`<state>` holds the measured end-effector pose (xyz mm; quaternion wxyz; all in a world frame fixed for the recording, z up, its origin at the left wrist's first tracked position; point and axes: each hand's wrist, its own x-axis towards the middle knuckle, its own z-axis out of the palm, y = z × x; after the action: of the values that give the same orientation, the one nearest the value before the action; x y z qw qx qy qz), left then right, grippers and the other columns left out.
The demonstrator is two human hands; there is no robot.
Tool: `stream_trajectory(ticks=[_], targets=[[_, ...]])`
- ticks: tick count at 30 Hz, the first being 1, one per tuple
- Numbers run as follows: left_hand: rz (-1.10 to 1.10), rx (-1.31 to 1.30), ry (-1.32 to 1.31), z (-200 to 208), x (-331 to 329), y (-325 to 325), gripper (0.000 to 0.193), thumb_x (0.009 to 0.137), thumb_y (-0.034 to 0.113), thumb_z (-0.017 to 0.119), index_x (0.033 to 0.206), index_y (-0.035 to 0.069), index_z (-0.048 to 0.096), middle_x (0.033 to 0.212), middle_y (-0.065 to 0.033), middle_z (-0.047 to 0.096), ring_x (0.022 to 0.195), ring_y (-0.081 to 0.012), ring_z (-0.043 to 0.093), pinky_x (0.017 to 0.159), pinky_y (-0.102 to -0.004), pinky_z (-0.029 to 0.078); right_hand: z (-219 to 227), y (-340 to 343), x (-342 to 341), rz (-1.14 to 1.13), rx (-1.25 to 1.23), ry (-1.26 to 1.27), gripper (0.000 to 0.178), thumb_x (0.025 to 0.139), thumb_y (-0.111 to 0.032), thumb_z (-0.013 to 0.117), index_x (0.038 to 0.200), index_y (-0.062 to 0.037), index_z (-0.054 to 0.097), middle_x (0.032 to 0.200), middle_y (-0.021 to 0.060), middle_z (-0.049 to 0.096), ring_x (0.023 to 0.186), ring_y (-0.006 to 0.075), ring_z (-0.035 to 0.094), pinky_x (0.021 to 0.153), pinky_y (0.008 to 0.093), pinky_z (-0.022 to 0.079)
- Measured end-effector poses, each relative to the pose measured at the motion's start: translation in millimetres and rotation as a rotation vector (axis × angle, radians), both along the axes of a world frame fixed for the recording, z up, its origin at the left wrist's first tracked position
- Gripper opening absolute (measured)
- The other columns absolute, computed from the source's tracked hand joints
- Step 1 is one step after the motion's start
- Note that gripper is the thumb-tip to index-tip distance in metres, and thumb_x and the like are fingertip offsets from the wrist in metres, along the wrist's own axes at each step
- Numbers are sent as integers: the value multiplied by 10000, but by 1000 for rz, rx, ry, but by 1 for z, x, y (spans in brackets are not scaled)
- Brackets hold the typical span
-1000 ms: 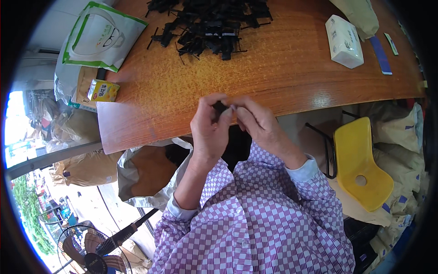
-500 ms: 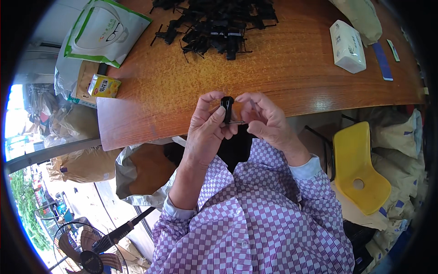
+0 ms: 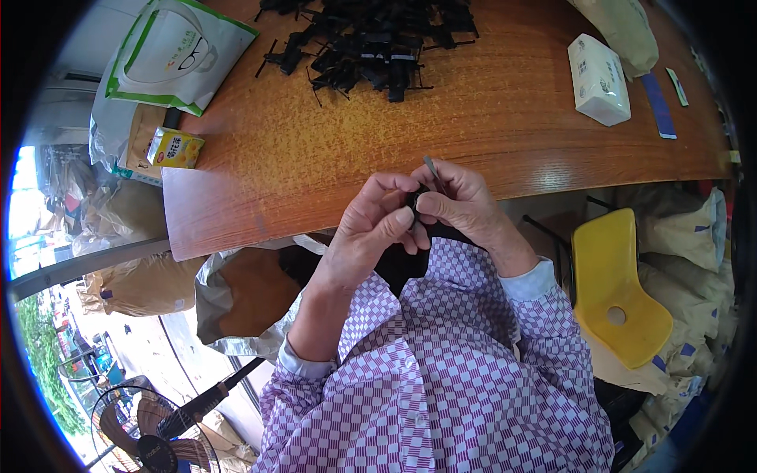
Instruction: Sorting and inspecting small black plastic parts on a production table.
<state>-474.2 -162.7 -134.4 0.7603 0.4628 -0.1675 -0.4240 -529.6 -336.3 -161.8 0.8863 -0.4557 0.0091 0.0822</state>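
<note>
Black and small, a plastic part is pinched between the fingertips of both hands just past the near edge of the wooden surface, at about 6 o'clock of it. The left hand is closed on the part from 7 o'clock, its thumb and forefinger pressed narrow against it. The right hand is closed on it from 3 o'clock, and a thin grey sliver is seen projecting upward from this grip. How the part is shaped cannot be told, since most of it is covered by fingers.

A heap of like black pieces is left lying at 12 o'clock, well apart from the hands; no separate finished pile is visible, so most of the work is judged to remain.

Open wood is available between hands and heap. A white tissue pack is placed at 2 o'clock, a green-and-white bag at 10 o'clock, and a yellow chair stands near the right elbow at 4 o'clock.
</note>
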Motion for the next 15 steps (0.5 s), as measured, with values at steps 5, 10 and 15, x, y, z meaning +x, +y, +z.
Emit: stream_trajectory(ticks=[5, 10, 15], targets=[[21, 257, -395, -1, -4, -3, 319, 925, -4, 489, 1233, 11, 412, 1068, -108, 580, 915, -144, 601, 776, -235, 493, -5, 0, 1, -76, -378, -71, 260, 877, -172, 647, 1076, -20, 577, 835, -47, 538, 784, 18, 506, 640, 175, 438], [193, 308, -470, -11, -10, -6, 359, 924, -39, 467, 1274, 0, 394, 1114, -91, 577, 1003, -124, 563, 856, -253, 473, 21, 23, -14, -245, -336, 39, 321, 962, -260, 503, 1183, -28, 530, 745, -51, 493, 621, 14, 443, 513, 159, 350], [295, 267, -430, -15, -10, -8, 408, 926, -50, 453, 1328, 0, 396, 1139, -74, 576, 1051, -113, 536, 895, -241, 444, 16, 36, -13, -180, -126, 106, 360, 1005, -256, 387, 1270, -14, 423, 682, -47, 444, 465, 1, 372, 388, 152, 259]])
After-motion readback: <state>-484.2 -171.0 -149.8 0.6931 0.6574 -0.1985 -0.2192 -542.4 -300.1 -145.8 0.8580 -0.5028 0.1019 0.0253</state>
